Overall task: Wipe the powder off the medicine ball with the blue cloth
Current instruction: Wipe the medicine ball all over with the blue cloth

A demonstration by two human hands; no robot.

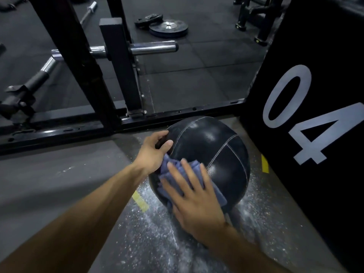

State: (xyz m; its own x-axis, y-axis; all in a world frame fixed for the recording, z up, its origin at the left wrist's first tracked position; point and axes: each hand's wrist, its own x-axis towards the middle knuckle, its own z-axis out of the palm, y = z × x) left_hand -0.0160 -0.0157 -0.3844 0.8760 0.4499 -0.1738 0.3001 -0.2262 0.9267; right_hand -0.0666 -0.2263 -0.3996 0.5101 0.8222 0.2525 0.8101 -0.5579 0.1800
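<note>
A black stitched medicine ball (212,148) rests on the gym floor in the middle of the view. My right hand (194,192) lies flat with spread fingers on the crumpled blue cloth (177,174), pressing it against the ball's near left side. At the ball's upper left edge, my left hand (154,149) grips the ball with curled fingers and thumb. The ball's visible top looks shiny and dark.
White powder (157,229) is scattered on the floor around and in front of the ball. A big black box marked 04 (307,115) stands close on the right. A black rack frame (118,123) with steel pegs runs behind the ball; weight plates (167,28) lie farther back.
</note>
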